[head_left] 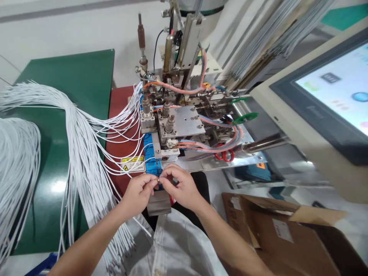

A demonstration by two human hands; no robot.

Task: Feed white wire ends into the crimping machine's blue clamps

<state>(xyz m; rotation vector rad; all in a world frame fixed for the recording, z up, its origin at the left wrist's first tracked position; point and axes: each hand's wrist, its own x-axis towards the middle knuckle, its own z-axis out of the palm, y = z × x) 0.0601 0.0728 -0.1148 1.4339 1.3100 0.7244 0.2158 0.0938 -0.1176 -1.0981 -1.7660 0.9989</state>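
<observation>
My left hand (pixel 140 191) is closed in a pinch just in front of the machine's blue clamp blocks (pixel 153 165). A white cable (pixel 127 174) from the bundle runs in behind its fingers, and its tip appears to be in the pinch. My right hand (pixel 181 186) is also pinched, its fingertips meeting those of the left. A tiny brass-coloured bit shows between them, too small to name. Several white cables (pixel 120 122) lead into the row of blue blocks along the machine's left side. A grey metal block (pixel 159 203) lies just below my hands.
The machine (pixel 184 120) carries air hoses and cylinders. A thick bundle of white cables (pixel 83 153) drapes over the green table (pixel 54 153), beside another coil (pixel 17 168). At right are a screen (pixel 333 88), a metal arm (pixel 266 143) and an open cardboard box (pixel 284 249).
</observation>
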